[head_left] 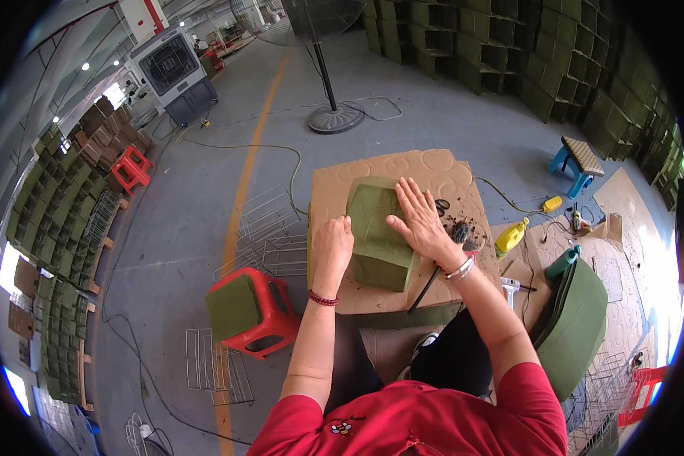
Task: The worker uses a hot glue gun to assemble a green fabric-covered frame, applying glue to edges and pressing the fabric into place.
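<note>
A green box-like piece (380,228) with a matte surface and slanted sides lies on the cardboard-covered table (334,171) in front of me. My right hand (418,220) rests flat on its upper right part, fingers spread. At its left edge my left hand (333,247) is closed, thumb side up; whatever its fingers may hold is hidden. Black-handled scissors (442,205) lie just beyond my right hand. A dark bristly brush head (460,231) sits beside my right wrist among dark crumbs. The dark rod (424,290) lies between the green piece and my right forearm.
On my left stands a red stool (277,315) bearing a green panel (234,307), with wire frames (273,247) nearby. To the right are a yellow bottle (511,238), a teal bottle (562,261) and stacked green sheets (577,327). A floor fan (334,118) stands ahead.
</note>
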Demonstrator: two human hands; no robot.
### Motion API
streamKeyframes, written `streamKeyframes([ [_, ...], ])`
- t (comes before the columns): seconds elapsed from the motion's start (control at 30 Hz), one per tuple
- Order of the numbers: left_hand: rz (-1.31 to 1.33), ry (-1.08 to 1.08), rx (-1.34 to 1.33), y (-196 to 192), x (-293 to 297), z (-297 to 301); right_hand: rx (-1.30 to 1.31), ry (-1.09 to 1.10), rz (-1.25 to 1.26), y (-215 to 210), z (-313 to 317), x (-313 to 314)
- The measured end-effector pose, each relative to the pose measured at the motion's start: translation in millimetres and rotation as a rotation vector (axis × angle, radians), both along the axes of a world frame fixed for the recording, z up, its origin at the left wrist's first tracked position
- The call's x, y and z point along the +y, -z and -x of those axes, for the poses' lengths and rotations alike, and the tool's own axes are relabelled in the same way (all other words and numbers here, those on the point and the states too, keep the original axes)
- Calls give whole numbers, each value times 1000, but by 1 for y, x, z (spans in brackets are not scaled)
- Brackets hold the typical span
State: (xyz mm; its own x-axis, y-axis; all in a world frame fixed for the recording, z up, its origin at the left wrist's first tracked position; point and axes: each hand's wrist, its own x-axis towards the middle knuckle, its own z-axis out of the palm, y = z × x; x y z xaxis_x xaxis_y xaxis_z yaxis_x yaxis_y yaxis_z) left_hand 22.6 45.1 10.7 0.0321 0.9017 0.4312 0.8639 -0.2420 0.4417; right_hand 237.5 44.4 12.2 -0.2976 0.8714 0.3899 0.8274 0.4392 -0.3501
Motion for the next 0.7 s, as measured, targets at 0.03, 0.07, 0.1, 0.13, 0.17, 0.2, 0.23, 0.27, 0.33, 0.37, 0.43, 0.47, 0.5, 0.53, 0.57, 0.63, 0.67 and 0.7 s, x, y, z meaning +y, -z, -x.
streamKeyframes([
  [0.03, 10, -3, 2, -1, -1, 1, 2, -3, 10, 0, 1, -1],
  [0.07, 6, -2, -10, -4, -2, 1, 49, -7, 8, -4, 0, 1],
  [0.1, 2, 0, -23, -5, -4, 2, 96, -10, 5, -8, -1, 4],
  [0.13, 8, 6, -23, -4, -5, 1, 113, 29, -137, -13, -1, 7],
  [0.17, -3, 10, -16, -3, -7, 0, 113, 35, -134, -9, -3, 14],
  [0.2, -15, 14, -9, -2, -7, -2, 83, 35, -43, -2, -4, 21],
  [0.23, -12, 14, -8, -2, -8, -1, 55, 28, 47, -2, -2, 24],
  [0.27, -17, -2, -16, -2, -8, 0, 12, 12, 109, -2, 0, 26],
  [0.33, -22, -14, -23, -9, -8, 2, 40, -23, 163, -9, -4, 31],
  [0.37, 92, -15, 14, -18, -9, 4, 68, -59, 217, -12, -5, 32],
  [0.43, 201, -11, 48, -23, -8, 5, 116, -12, 179, -6, -8, 34],
  [0.47, 13, -7, 103, -22, -5, 4, 163, 31, 141, -3, -9, 36],
  [0.5, -175, -3, 157, -22, -2, 2, 162, 35, 136, 1, -10, 39],
  [0.53, -178, -2, 155, -26, 1, -1, 199, 72, 154, 4, -9, 40],
  [0.57, -188, 23, 241, -33, 8, -5, 236, 109, 172, 6, -8, 42],
  [0.63, -196, 49, 326, -39, 24, -13, 255, 115, 172, 8, -3, 44],
  [0.67, -114, 160, 302, -37, 34, -17, 245, 132, 160, 8, 1, 43],
  [0.7, -30, 270, 276, -32, 41, -18, 235, 149, 149, 8, 4, 42],
])
